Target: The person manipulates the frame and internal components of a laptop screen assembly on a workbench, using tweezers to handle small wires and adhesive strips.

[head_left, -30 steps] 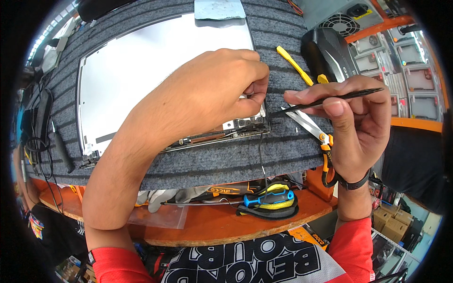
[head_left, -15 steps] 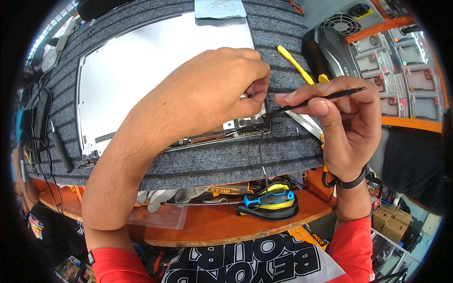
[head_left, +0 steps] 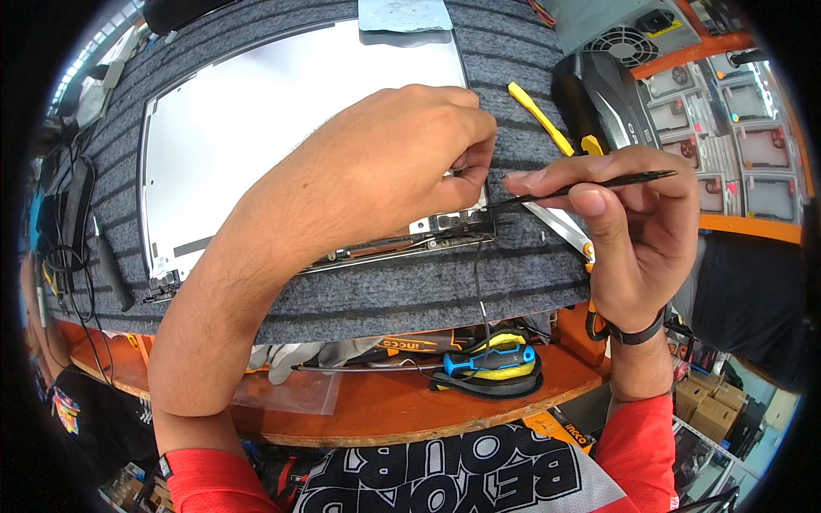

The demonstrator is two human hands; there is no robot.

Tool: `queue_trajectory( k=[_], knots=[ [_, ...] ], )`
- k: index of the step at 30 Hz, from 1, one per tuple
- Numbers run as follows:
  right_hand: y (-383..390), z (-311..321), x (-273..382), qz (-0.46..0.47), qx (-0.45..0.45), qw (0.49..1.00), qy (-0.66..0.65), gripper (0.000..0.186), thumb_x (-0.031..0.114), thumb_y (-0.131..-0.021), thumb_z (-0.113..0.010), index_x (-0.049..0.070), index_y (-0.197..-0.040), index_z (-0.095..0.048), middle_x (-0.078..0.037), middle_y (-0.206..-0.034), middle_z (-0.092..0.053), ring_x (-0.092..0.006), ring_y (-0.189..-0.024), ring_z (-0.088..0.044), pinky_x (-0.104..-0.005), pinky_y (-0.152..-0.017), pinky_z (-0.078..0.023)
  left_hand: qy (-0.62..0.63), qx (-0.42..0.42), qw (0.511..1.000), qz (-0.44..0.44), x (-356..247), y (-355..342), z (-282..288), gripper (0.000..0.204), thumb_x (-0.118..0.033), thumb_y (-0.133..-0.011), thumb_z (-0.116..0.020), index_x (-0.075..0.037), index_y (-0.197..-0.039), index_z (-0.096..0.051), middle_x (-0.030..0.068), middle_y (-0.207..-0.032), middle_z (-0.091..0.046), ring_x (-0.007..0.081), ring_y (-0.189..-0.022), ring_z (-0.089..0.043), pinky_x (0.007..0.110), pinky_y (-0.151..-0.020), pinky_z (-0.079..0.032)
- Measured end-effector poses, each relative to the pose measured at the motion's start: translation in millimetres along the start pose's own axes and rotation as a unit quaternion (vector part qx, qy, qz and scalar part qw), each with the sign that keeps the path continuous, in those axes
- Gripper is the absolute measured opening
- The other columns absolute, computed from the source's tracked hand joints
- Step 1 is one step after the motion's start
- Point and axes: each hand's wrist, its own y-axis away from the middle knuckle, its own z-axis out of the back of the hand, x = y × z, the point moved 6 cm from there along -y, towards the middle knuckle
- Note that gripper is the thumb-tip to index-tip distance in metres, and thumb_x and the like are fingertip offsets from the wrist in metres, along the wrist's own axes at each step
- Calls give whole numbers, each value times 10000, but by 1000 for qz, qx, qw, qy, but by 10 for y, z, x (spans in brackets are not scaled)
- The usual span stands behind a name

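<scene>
My left hand (head_left: 402, 162) lies over the lower right of a white screen panel (head_left: 256, 103) in a thin dark frame, fingers curled at its right edge; whatever they pinch is hidden. My right hand (head_left: 637, 239) grips a slim black pointed tool (head_left: 641, 178), its tip at the frame's right edge just below my left fingertips. Dark brackets (head_left: 453, 224) and a thin cable run along the panel's lower edge. Right of the panel, scissors (head_left: 560, 229) with yellow-black handles lie partly behind my right hand, and a yellow pry tool (head_left: 539, 115) lies above them.
A grey ribbed mat (head_left: 385, 303) covers the bench. Screwdriver (head_left: 111, 274) and cables are at left, a black case (head_left: 599, 94) at back right. An orange shelf (head_left: 385, 419) below holds tools. Another person's arm (head_left: 38, 316) shows at far left, boxes at right.
Compared with a second ago, my right hand and its black tool have moved left, bringing the tip to the panel's edge. My left hand keeps nearly the same curled pose.
</scene>
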Motion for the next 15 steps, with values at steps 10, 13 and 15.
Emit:
queue_trajectory(
  k=[10,13,15],
  knots=[
    [7,-7,-9,-12,8,1000,19,177,53,-1091,-534,-42,-1197,-428,-295,-1022,-722,-382,-994,-765,-469,-887,-663,1,-5,1000,0,7,9,-3,205,-146,-817,-727,5,-945,-672,151,-865,-648,309,-786,-660,396,-734,-539],
    [-5,4,6,-13,13,1000,23,177,54,-1092,-535,-42,-1195,-428,-294,-1021,-722,-381,-993,-765,-469,-886,-662,-3,-4,1000,-4,2,-5,-2,203,-143,-815,-726,3,-944,-670,149,-863,-643,313,-789,-657,399,-736,-536],
    [-8,-8,9,-9,8,1000,14,175,55,-1092,-534,-41,-1192,-428,-294,-1019,-722,-381,-992,-765,-468,-886,-662,-6,-8,1000,-5,4,5,3,202,-141,-814,-725,3,-943,-667,148,-865,-642,317,-790,-655,401,-737,-534]
  ],
)
